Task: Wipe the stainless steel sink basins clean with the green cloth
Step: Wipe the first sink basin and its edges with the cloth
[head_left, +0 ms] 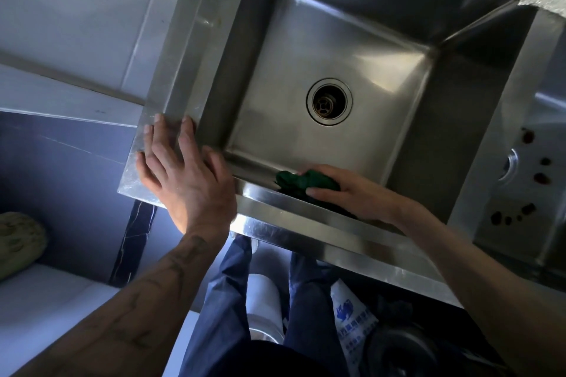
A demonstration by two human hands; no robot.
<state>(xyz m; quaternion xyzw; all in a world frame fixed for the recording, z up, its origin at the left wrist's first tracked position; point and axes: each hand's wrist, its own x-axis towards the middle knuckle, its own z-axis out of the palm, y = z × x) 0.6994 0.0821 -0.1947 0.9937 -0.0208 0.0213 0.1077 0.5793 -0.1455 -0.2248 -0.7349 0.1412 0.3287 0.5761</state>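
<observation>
one steel basin (306,49), one drain (329,101). my right hand (349,191) clutches one crumpled dark-green cloth (292,180) against the near wall; left of it, my left hand (183,174) lies spread flat on the rim (186,40).

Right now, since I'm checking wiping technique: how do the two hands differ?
The left hand lies flat, fingers spread, on the sink rim, holding nothing; the right hand grips the green cloth. The left hand is outside the basin; the right hand reaches inside, at its near wall. Both are bare.

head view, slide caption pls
In the sink basin, right hand grips green cloth at the near wall; left hand flat on rim.
</observation>
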